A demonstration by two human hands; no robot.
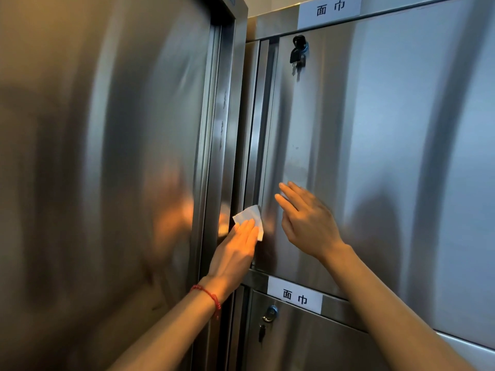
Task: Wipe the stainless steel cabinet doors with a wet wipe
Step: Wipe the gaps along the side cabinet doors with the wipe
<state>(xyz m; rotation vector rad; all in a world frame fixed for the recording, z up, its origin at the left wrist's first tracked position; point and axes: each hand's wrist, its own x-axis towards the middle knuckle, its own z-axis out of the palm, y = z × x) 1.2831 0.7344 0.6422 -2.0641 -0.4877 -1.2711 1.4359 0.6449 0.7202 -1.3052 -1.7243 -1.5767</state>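
A tall stainless steel cabinet door [375, 143] fills the right of the view, with a key [297, 53] hanging in its lock near the top. My left hand [235, 250] presses a folded white wet wipe [249, 216] with straight fingers against the door's left edge strip, low down. My right hand [308, 220] lies on the door face just right of the wipe, fingers extended and slightly blurred, holding nothing.
A large steel panel [107, 170] stands close on the left, meeting the cabinet at a vertical frame [225, 129]. White paper labels sit above the door [329, 9] and below it [294, 295]. A lower door [308, 341] has its own lock with a key [267, 317].
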